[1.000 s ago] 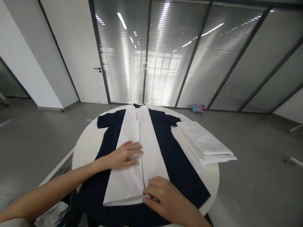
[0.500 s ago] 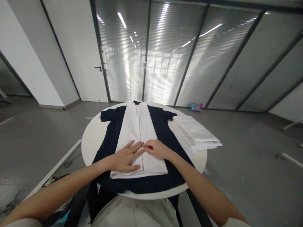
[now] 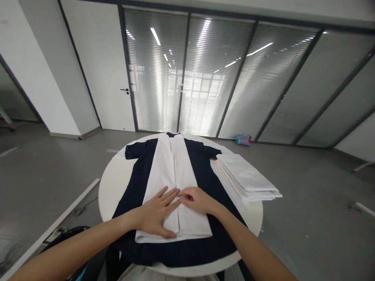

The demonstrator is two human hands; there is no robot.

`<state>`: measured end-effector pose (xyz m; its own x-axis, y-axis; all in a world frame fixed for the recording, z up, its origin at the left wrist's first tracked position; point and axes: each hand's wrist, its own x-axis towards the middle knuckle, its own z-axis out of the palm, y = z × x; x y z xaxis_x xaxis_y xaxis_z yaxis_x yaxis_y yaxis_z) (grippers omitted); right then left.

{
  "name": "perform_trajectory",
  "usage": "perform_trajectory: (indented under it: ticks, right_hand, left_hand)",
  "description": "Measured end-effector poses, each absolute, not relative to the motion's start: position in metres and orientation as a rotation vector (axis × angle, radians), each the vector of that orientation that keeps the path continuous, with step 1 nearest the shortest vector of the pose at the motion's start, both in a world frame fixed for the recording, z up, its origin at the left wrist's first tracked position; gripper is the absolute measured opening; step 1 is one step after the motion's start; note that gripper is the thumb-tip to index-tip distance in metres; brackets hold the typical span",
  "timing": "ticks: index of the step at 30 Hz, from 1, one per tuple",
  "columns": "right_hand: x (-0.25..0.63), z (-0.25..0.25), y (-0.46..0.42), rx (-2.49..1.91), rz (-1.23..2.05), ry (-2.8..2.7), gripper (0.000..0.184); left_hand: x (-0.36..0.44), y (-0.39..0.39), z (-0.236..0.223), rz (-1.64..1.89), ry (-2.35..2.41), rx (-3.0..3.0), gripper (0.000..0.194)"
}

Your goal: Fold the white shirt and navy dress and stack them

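Note:
A dark navy short-sleeved garment (image 3: 140, 175) lies spread flat over a round white table (image 3: 109, 183). On top of it lies a long white garment (image 3: 172, 168), folded into a narrow strip with a seam down its middle. My left hand (image 3: 156, 212) lies flat and open on the near left half of the white strip. My right hand (image 3: 197, 200) rests beside it with fingers curled, pinching the white cloth at the middle seam. The fingertips of both hands nearly touch.
A stack of folded white cloths (image 3: 247, 177) sits on the table's right side. A blue and red bottle (image 3: 244, 139) lies on the grey floor by the glass wall. A white door (image 3: 99, 70) stands at the back left. A white board edge (image 3: 49, 230) runs along the floor at left.
My right hand has moved from the near bottom edge of the white garment up to its middle seam, beside my left hand. The camera has pulled back from the table.

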<state>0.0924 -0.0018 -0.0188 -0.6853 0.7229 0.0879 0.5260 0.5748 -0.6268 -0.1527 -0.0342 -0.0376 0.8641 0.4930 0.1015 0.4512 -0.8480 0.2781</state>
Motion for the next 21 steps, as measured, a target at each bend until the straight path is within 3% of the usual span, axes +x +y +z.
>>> perform_trajectory:
  ticks: [21]
  right_hand:
    - [0.0934,-0.0148,-0.0033,-1.077,0.711,-2.626,0.018]
  left_hand:
    - [-0.1564,-0.0295,-0.0334,0.249,0.68,2.754,0.106]
